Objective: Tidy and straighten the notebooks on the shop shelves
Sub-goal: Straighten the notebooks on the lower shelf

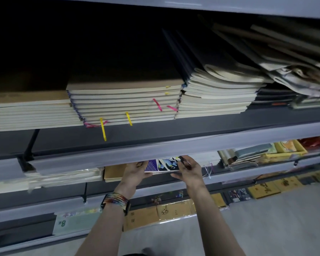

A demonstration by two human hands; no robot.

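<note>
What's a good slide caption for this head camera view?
Left hand and right hand hold a purple-patterned notebook beneath stacks of ribboned notebooks.

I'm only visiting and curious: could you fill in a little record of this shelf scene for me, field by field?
Setting: shop shelves, head view
Held: patterned notebook, purple, blue and black cover, at the second shelf's front
Left: left hand grips its left edge; braided wristband on that wrist
Right: right hand grips its right edge
Shelf above: flat notebook stacks, yellow ribbon and pink ribbon hanging out
Right above: curled notebooks, askew
Left of hands: brown notebooks
</note>
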